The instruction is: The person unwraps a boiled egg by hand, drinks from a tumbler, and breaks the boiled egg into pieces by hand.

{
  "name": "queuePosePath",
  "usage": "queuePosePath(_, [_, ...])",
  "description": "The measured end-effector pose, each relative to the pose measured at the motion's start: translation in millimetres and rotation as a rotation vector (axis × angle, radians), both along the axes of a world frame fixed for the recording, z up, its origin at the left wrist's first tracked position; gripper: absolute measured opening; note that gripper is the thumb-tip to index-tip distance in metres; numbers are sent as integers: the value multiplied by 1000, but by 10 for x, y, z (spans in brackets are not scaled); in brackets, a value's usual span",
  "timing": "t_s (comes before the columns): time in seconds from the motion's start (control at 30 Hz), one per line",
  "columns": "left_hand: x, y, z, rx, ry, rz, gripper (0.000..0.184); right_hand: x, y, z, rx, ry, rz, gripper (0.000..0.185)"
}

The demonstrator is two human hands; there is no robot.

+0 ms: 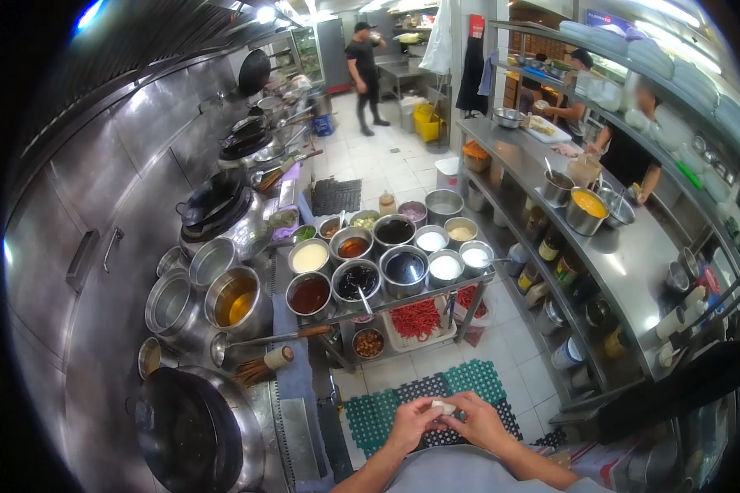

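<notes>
Close in front of my grey-clad body, at the bottom of the head view, my left hand and my right hand meet. Their bent fingers pinch a small whitish piece between them. It looks soft or crumpled, and its kind is too small to make out. Both hands are above the green and black floor mat, touching nothing else. Beyond them stands a metal cart crowded with pots of sauces, powders and chopped ingredients. One pot of dark sauce has a spoon in it.
Along the left run woks, a ladle, a bamboo brush and a pot of oil. Red strips fill a tray under the cart. Steel shelving lines the right; several people work or stand farther off.
</notes>
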State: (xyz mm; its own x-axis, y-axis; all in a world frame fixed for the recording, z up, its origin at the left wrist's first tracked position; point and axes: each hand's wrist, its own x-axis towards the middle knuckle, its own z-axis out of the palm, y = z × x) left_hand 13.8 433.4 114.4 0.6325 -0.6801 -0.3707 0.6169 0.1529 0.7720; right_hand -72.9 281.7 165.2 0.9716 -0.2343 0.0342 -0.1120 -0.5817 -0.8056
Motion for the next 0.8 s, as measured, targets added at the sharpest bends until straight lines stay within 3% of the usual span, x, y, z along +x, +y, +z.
queuePosePath(0.8, [-9,24,17,12,-53,-88,29,-30,-12,4,-40,-22,3,25])
